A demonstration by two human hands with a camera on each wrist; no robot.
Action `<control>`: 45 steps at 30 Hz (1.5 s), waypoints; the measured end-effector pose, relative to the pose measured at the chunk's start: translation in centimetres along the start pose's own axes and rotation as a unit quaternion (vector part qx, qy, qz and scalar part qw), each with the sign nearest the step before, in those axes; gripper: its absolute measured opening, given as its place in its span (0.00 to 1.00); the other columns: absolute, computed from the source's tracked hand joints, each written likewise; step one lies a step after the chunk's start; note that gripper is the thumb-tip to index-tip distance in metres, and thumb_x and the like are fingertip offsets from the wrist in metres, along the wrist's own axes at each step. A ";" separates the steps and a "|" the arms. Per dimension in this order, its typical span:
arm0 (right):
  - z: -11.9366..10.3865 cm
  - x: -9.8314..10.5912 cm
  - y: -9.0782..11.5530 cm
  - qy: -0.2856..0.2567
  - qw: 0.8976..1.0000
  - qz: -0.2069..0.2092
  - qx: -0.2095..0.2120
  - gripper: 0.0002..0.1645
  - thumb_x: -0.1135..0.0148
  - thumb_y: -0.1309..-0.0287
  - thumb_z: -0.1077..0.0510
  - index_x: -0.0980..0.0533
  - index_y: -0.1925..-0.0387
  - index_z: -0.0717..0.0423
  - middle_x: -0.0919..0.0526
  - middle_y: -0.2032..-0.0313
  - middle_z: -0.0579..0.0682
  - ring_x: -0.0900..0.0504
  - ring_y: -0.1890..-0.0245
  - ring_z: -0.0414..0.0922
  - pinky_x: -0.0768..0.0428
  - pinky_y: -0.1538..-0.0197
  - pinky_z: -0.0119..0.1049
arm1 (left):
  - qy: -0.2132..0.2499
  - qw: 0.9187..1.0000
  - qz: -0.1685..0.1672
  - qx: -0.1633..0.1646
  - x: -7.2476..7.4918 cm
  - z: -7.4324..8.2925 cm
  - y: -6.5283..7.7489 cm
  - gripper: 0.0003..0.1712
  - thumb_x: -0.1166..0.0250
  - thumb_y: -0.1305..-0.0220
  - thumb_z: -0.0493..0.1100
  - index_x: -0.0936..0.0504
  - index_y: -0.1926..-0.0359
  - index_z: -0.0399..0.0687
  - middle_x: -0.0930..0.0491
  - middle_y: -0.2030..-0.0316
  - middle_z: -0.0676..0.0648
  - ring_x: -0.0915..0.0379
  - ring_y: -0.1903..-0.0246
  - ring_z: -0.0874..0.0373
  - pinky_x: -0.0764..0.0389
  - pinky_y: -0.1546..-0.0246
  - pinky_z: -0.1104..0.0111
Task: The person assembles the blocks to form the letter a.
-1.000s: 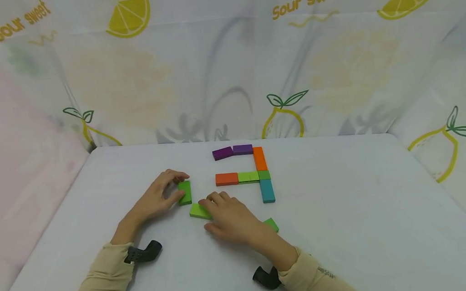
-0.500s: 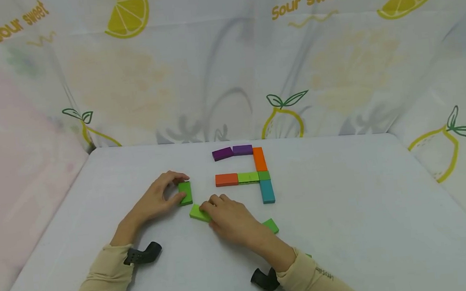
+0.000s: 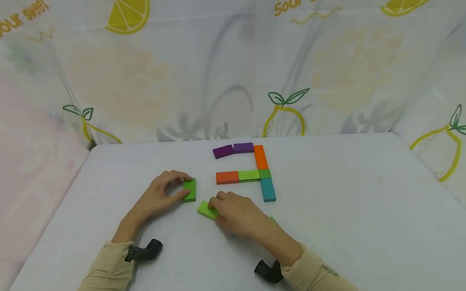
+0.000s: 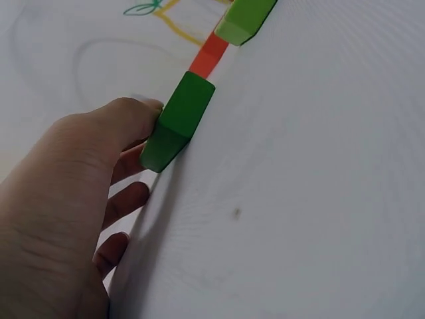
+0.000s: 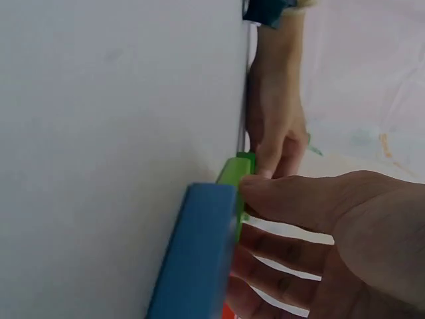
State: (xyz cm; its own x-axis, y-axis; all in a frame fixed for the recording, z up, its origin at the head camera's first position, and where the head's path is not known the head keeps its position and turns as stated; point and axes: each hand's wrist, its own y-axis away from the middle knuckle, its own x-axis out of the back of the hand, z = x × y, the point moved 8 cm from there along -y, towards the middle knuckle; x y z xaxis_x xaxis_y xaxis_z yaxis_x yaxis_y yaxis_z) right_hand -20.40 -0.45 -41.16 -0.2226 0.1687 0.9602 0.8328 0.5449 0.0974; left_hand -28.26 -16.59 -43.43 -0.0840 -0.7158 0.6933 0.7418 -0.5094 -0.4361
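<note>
My left hand (image 3: pixel 154 195) pinches a green block (image 3: pixel 190 190) between thumb and fingers, at the left of the table. In the left wrist view the thumb lies along the side of this dark green block (image 4: pixel 189 103). Just right of it, my right hand (image 3: pixel 240 215) holds a light green block (image 3: pixel 206 210) by its right end, thumb and fingers on either side. The right wrist view shows a blue block (image 5: pixel 199 246) close in front of that light green block (image 5: pixel 232 171); in the head view the right hand hides most of the blue one.
Beyond the hands, blocks lie in a connected figure: dark purple (image 3: pixel 223 151), purple (image 3: pixel 243 148), orange (image 3: pixel 260 157), red-orange (image 3: pixel 227 177), lime (image 3: pixel 248 175), green (image 3: pixel 265 173) and teal (image 3: pixel 268 190). Another green block (image 3: pixel 272 218) peeks out behind the right wrist. A printed cloth (image 3: pixel 194 75) hangs behind.
The left hand and its green block have shifted slightly right. The right hand has moved right with the light green block, which is now turned a little, and the wrist covers more of the green block behind it.
</note>
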 end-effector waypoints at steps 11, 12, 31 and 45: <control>2.0 0.5 0.2 -0.044 0.999 -0.019 -0.024 0.19 0.35 0.43 0.54 0.25 0.50 0.50 0.20 0.60 0.45 0.23 0.64 0.39 0.22 0.57 0.32 | 0.012 0.999 -0.032 -0.001 -1.0 0.7 -0.4 0.19 0.32 0.42 0.44 0.19 0.49 0.55 0.18 0.51 0.55 0.28 0.52 0.62 0.31 0.50 0.70; 2.0 0.5 0.2 -0.045 0.998 -0.020 -0.026 0.19 0.35 0.43 0.54 0.25 0.49 0.50 0.20 0.60 0.45 0.23 0.64 0.39 0.22 0.57 0.33 | 0.010 0.999 -0.033 -0.003 -1.1 0.8 -0.5 0.19 0.32 0.42 0.44 0.19 0.49 0.55 0.18 0.51 0.55 0.28 0.52 0.63 0.31 0.50 0.71; 3.4 0.6 0.6 -0.029 0.998 -0.040 -0.029 0.19 0.42 0.40 0.54 0.28 0.47 0.51 0.22 0.58 0.48 0.26 0.62 0.41 0.22 0.61 0.34 | 0.006 0.999 -0.042 -0.031 -2.7 1.8 -2.0 0.17 0.32 0.42 0.43 0.19 0.51 0.52 0.18 0.51 0.53 0.28 0.53 0.59 0.30 0.50 0.68; 3.8 0.6 0.9 -0.036 0.997 -0.053 -0.039 0.26 0.42 0.40 0.53 0.33 0.40 0.52 0.22 0.49 0.49 0.24 0.56 0.44 0.20 0.54 0.40 | 0.006 0.998 -0.058 -0.021 -3.2 2.0 -2.7 0.17 0.32 0.42 0.45 0.19 0.50 0.54 0.19 0.51 0.55 0.28 0.50 0.61 0.29 0.46 0.66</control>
State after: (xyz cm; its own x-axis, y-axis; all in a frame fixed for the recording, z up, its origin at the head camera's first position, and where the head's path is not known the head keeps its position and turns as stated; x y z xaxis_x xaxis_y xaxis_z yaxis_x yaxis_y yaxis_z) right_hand -21.75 3.30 -41.46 -0.3454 0.1731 0.9224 0.8388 0.4976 0.2207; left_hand -28.67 -11.96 -43.33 -0.1754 -0.6561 0.7340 0.6977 -0.6089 -0.3775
